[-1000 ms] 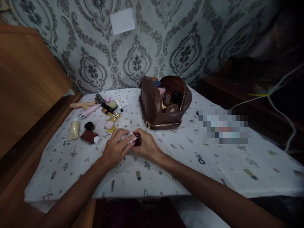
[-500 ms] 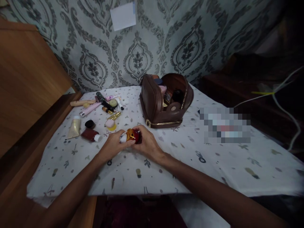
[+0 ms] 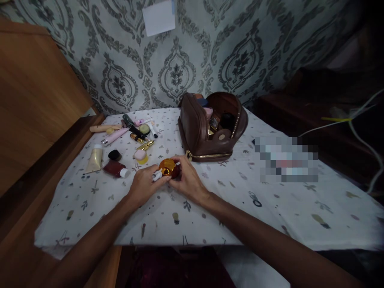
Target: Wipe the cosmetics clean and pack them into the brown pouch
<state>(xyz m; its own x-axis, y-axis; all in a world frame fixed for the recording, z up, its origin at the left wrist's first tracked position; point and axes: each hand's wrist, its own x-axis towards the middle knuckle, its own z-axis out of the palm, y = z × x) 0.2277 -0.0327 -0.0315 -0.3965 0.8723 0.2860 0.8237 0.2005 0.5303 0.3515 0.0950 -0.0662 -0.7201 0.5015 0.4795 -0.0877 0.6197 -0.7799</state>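
Observation:
My right hand [image 3: 192,182] grips a small round jar [image 3: 167,167] with a shiny gold top and a dark red side, tilted so that the gold top faces me. In the fingers of my left hand [image 3: 144,182] is a crumpled white tissue [image 3: 156,175], pressed against the near left side of the jar. Both hands are closed and meet just above the tablecloth. Left of them lie a pink sponge [image 3: 140,155] on a yellow base and a dark red bottle [image 3: 115,169] with a white cap. An open brown cosmetic bag [image 3: 195,128] stands behind my right hand.
A cream tube [image 3: 95,158] and a black round lid [image 3: 114,155] lie at the left. Behind them are several cosmetics, among them a pink tube [image 3: 115,136] and a gold lipstick [image 3: 145,145]. A blurred-out item [image 3: 286,160] lies right; a wooden panel [image 3: 39,76] borders the left.
The jar has been turned, so more of its gold top and less of its red side shows. My left fingers with the tissue have shifted slightly lower along it.

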